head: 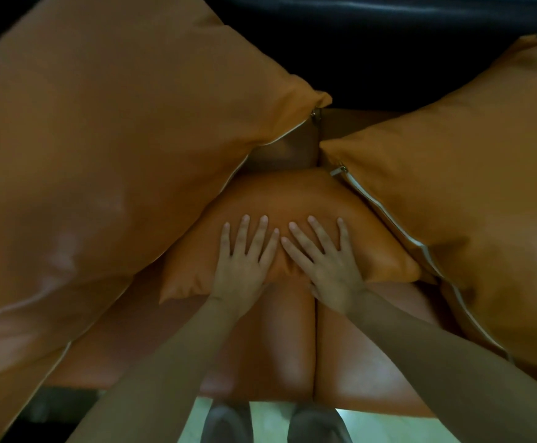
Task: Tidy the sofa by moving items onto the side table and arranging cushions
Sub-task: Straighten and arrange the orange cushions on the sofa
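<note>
Pressing flat, the left hand point(244, 260) and the right hand point(324, 260) lie side by side on a small orange cushion point(292, 199), fingers straight and spread, palms down near its front edge. Neither hand curls round or pinches anything; the index fingertips nearly touch in the middle. The small cushion is plump and smooth, with a soft sheen, and its fabric dents slightly under the palms. It sits on the sofa seat point(292, 356), centred over the seam between two glossy, leather-like orange seat pads that bulge and catch the light.

A large orange cushion point(117, 171) leans on the left, its cloth matte and gently creased, with a pale piped edge and a metal zip pull at its pointed corner. Its lower corner overlaps the small cushion's left side. Another large cushion point(468, 187) of the same cloth stands on the right, with a pale zip strip along its lower edge, touching the small cushion's right side. Behind them runs the dark sofa back point(388, 43). Below the seat's front edge, two dark shoes point(228, 423) stand on a pale floor point(273, 420).
</note>
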A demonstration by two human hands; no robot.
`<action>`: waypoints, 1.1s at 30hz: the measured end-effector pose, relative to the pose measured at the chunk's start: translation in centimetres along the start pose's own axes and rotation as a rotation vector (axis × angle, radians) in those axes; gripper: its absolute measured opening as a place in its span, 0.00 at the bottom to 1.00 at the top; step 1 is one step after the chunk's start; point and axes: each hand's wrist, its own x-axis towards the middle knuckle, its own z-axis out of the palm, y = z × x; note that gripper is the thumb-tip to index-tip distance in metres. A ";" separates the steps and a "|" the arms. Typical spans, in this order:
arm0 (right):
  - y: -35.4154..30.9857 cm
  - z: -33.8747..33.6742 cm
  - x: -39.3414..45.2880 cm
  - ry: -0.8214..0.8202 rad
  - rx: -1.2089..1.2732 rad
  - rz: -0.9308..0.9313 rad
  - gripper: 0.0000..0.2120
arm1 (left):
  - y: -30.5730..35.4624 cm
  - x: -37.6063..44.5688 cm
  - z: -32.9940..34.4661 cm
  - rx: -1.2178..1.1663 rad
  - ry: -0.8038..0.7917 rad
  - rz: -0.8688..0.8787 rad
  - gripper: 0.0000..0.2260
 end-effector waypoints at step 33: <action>1.6 -5.5 -0.2 -0.321 0.142 -0.051 0.40 | 1.7 -0.3 -6.0 -0.017 -0.254 -0.077 0.29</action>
